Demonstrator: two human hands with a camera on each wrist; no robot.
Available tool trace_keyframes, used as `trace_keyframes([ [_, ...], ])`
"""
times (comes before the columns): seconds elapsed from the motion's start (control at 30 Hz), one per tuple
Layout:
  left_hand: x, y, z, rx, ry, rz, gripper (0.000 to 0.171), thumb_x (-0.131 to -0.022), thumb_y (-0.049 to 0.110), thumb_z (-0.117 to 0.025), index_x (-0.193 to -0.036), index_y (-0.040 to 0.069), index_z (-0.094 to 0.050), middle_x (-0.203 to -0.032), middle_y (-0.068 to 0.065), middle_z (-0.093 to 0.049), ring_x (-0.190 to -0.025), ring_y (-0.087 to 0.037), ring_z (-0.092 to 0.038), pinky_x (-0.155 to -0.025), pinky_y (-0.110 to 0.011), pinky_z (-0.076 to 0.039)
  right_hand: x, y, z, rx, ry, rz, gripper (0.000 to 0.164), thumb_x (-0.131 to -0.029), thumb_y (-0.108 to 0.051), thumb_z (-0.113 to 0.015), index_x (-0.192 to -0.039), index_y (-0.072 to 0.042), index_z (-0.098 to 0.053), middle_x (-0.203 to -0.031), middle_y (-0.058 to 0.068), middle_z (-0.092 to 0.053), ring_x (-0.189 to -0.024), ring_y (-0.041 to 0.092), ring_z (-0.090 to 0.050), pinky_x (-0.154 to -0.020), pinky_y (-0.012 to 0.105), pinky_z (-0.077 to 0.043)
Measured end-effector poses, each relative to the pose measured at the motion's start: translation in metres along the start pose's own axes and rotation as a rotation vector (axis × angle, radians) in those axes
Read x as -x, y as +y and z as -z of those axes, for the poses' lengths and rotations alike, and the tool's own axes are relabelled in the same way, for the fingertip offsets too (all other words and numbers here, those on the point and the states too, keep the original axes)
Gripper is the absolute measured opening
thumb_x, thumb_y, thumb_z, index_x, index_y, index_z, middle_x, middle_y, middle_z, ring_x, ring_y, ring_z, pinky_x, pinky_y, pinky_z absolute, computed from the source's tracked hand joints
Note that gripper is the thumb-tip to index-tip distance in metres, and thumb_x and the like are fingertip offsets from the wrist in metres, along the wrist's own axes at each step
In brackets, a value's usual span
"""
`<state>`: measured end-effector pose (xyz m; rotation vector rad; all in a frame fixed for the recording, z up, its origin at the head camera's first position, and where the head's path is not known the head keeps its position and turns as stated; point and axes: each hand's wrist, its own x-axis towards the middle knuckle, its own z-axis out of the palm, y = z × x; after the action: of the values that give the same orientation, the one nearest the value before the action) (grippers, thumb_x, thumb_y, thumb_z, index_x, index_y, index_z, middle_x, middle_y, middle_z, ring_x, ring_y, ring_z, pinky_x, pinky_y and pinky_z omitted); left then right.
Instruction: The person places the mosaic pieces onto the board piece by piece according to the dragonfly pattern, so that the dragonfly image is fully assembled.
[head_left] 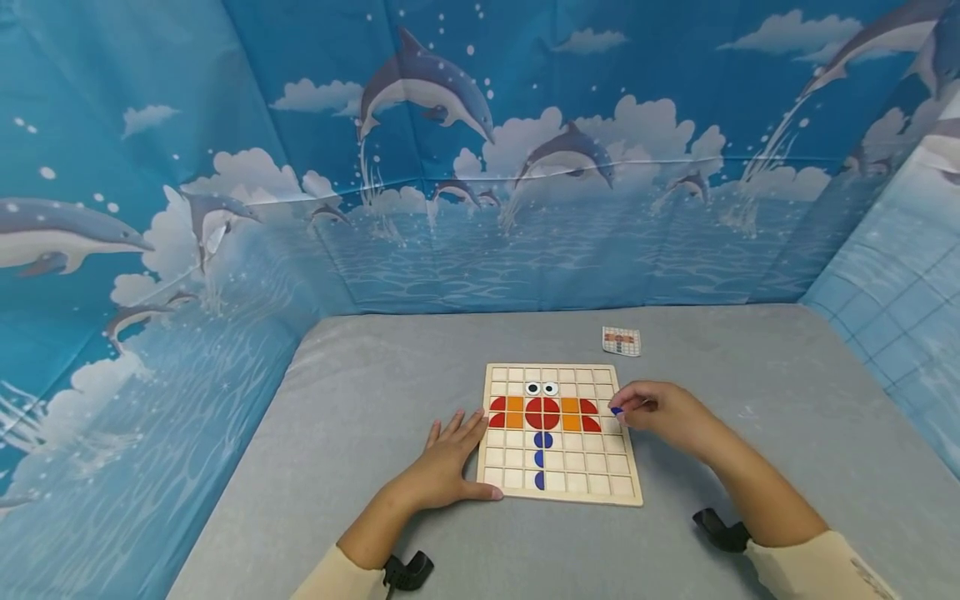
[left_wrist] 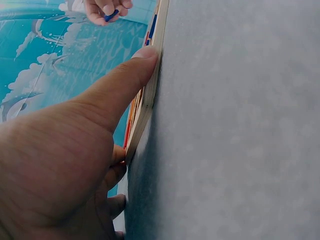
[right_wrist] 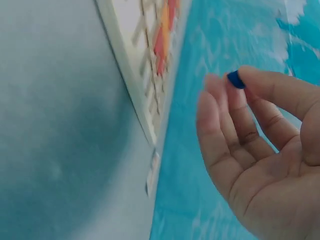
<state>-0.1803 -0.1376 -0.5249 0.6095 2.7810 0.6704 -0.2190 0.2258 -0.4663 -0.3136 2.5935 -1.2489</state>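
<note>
A square wooden grid board (head_left: 600, 463) lies on the grey surface, holding a pattern of flat pieces: red quarter-rounds, orange squares (head_left: 571, 406), two eye discs (head_left: 542, 388) and a column of blue half-rounds (head_left: 539, 458). With fingers spread, my left hand (head_left: 446, 467) rests at the board's left side, its thumb on the near rim by the corner. Over the board's right edge, my right hand (head_left: 667, 414) pinches a small blue piece (right_wrist: 236, 80) between thumb and fingertip. Most of that piece's outline is hidden by the fingers.
Behind the board, toward the right, lies a small card (head_left: 621, 342) printed with a similar gridded pattern. A dolphin-and-sea curtain (head_left: 525, 250) borders the grey surface (head_left: 360, 392) at the back and both sides. Black straps (head_left: 722, 531) sit on the wrists.
</note>
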Motion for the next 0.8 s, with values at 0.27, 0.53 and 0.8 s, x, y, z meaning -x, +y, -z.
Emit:
trace_keyframes([
  [0.27,0.002,0.003,0.001,0.003,0.002,0.003,0.112,-0.078,0.063,-0.079,-0.162,0.015,-0.024,-0.171,-0.001,-0.017,-0.16,-0.032,-0.006,-0.124,-0.064,-0.001,0.003,-0.004,-0.03,0.035,-0.074,0.097,0.009,-0.092,-0.008,-0.068,-0.101,-0.01,-0.072,-0.088,0.003,-0.063,-0.082,0.018,-0.057,-0.067,0.022,-0.051],
  [0.53,0.003,0.004,0.002,0.001,0.003,0.001,0.111,-0.078,0.062,-0.079,-0.162,0.014,-0.023,-0.171,-0.001,-0.017,-0.16,-0.031,-0.006,-0.125,-0.064,0.0,0.001,-0.013,-0.054,-0.003,-0.137,0.126,0.008,-0.09,-0.005,-0.069,-0.095,-0.011,-0.07,-0.083,0.002,-0.062,-0.077,0.018,-0.059,-0.065,0.023,-0.052],
  [0.8,0.002,0.003,0.002,-0.005,-0.002,0.005,0.111,-0.078,0.064,-0.077,-0.162,0.015,-0.023,-0.171,0.0,-0.016,-0.16,-0.03,-0.006,-0.125,-0.064,-0.001,-0.008,-0.021,-0.071,0.045,-0.139,0.186,0.01,-0.088,-0.003,-0.07,-0.09,-0.013,-0.07,-0.078,-0.003,-0.064,-0.076,0.014,-0.059,-0.063,0.021,-0.049],
])
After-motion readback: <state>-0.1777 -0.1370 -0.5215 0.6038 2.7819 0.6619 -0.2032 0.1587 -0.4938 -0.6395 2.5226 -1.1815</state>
